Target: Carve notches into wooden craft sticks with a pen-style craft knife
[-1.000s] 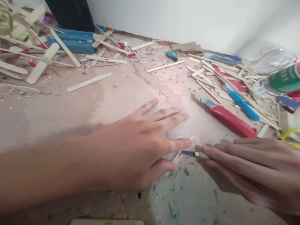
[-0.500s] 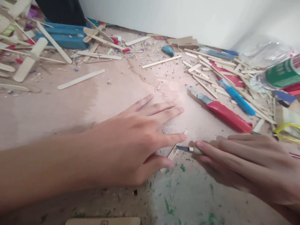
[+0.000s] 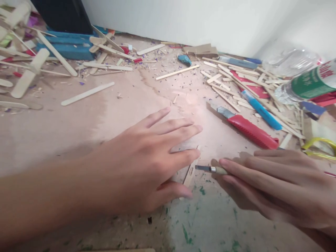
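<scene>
My left hand (image 3: 157,154) lies spread over the table (image 3: 126,129), its index finger and thumb on a small wooden craft stick (image 3: 191,171). A little mark or cut-out shows in the middle of that stick. Fingers wrapped round its pale handle, my right hand (image 3: 275,182) holds a small carving knife (image 3: 210,169). The narrow metal blade points left, its tip at the stick's right edge. Just beyond the right hand lies a red utility knife (image 3: 249,129), its blade toward the upper left.
Loose craft sticks (image 3: 89,92) and shavings are strewn along the back. A blue pen-like tool (image 3: 262,110), a plastic bottle (image 3: 309,82) and yellow-handled scissors (image 3: 317,147) are at right. A blue block (image 3: 65,45) holds a dark panel beside the white wall (image 3: 183,21).
The small stick now sits more upright in view, and the knife tip has moved off its surface to its right edge. The view has shifted slightly; both hands keep their pose.
</scene>
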`<state>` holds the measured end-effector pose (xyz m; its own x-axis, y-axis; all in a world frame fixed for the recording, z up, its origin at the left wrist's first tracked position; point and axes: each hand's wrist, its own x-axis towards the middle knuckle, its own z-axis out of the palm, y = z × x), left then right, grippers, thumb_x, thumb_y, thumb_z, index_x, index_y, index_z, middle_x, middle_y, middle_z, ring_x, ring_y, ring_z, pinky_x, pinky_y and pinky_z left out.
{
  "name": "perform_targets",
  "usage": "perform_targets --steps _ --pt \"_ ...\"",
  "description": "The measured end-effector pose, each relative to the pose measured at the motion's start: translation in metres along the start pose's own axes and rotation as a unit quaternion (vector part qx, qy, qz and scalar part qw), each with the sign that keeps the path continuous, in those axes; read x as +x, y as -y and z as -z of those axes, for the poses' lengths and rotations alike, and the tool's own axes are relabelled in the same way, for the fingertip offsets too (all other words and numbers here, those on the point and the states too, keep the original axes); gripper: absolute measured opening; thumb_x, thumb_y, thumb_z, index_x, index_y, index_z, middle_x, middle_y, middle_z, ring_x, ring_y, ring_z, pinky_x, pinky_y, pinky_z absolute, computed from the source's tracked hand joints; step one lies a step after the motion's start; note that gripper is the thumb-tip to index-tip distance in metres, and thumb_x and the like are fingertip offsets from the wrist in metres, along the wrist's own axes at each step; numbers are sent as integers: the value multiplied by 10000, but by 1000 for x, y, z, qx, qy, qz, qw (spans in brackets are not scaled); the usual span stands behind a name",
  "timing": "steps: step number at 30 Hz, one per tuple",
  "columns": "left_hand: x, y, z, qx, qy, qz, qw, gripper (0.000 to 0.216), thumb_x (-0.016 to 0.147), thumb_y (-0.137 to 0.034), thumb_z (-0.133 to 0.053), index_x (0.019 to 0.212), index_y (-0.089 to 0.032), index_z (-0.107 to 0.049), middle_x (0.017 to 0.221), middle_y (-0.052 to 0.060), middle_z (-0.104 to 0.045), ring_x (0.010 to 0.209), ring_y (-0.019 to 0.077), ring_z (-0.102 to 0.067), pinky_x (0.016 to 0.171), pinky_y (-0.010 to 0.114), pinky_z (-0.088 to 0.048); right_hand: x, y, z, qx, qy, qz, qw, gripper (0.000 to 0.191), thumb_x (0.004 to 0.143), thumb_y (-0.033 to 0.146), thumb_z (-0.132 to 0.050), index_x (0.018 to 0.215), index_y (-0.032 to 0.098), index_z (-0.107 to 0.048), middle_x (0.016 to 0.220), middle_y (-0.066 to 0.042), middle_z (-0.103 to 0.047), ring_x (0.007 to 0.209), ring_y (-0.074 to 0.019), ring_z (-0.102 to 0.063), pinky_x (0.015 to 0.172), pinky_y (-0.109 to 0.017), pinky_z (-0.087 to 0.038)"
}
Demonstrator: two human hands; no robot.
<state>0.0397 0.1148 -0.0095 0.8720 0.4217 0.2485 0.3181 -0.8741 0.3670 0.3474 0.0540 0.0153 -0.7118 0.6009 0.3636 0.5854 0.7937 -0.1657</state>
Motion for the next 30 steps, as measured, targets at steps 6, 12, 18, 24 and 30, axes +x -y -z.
perform_targets --steps 6,12,18,24,30 --pt "1 3 2 14 -41 -57 997 347 1256 -291 -433 1355 -178 -745 1622 98 -714 1569 224 -621 1436 472 -330 -2 0 2 18 12 19 1000 226 1030 73 -809 1251 68 -762 768 -17 -807 529 -125 -648 452 -338 -472" --pt "0 6 3 36 -22 -84 996 395 1169 -68 -444 1312 -199 -788 1472 63 -799 1404 244 -708 1356 477 -419 0 2 4 11 18 12 1000 238 1023 77 -811 1256 87 -765 790 -13 -819 518 -124 -627 444 -342 -477" --pt "3 6 3 0 -79 -36 996 362 1164 -100 -506 1024 -201 -824 1041 44 -790 960 221 -689 936 417 -483 1 3 5 13 14 -7 1000 204 1055 68 -756 1252 119 -747 791 -5 -828 518 -120 -643 462 -330 -524" --pt "3 11 1 -39 -91 -16 995 324 1057 -39 -559 922 -221 -791 1012 22 -758 931 199 -652 900 390 -462 4 0 7 -3 19 -21 1000 146 1129 143 -690 1268 163 -731 819 -5 -846 547 -122 -708 489 -292 -575" --pt "5 12 2 -52 -85 -24 995 344 1058 -77 -560 826 -220 -769 975 33 -763 898 201 -654 859 379 -487 4 1 8 -4 15 -14 1000 172 1067 109 -761 1234 150 -755 806 -9 -840 526 -140 -700 478 -313 -572"
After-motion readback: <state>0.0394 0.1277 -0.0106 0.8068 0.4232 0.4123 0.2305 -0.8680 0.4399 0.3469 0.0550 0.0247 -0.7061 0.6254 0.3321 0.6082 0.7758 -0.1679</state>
